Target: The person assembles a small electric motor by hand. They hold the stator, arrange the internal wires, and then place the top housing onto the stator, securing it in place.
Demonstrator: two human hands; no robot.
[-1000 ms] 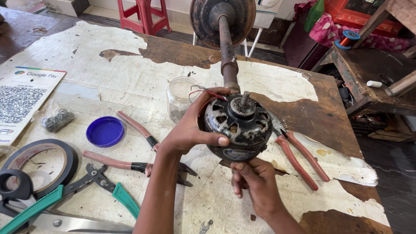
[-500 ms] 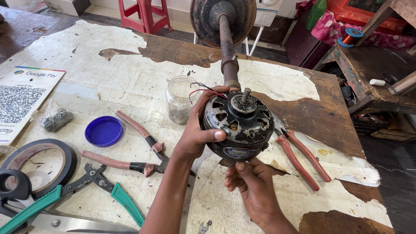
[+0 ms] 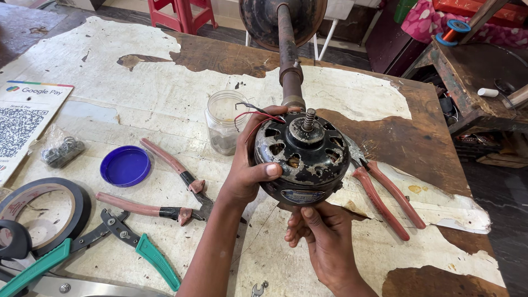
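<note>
A round black fan motor [image 3: 301, 158] with a threaded shaft on top and red and black wires stands on the end of a rusty pipe stand [image 3: 290, 60] at the table's middle. My left hand [image 3: 248, 165] grips the motor's left side, thumb across its top rim. My right hand [image 3: 320, 234] is under the motor, fingers touching its lower edge. What the fingertips hold there is hidden.
On the worn table [image 3: 137, 82] lie pink-handled pliers [image 3: 165, 184] to the left, red-handled pliers [image 3: 385, 192] to the right, a blue lid [image 3: 125, 165], a clear jar [image 3: 223, 122], a tape roll [image 3: 41, 206], green-handled pliers [image 3: 110, 247], a small spanner [image 3: 257, 288] and a printed card [image 3: 22, 121].
The view has shifted slightly. My right hand has moved up closer under the motor. My left hand keeps its grip on the motor's side.
</note>
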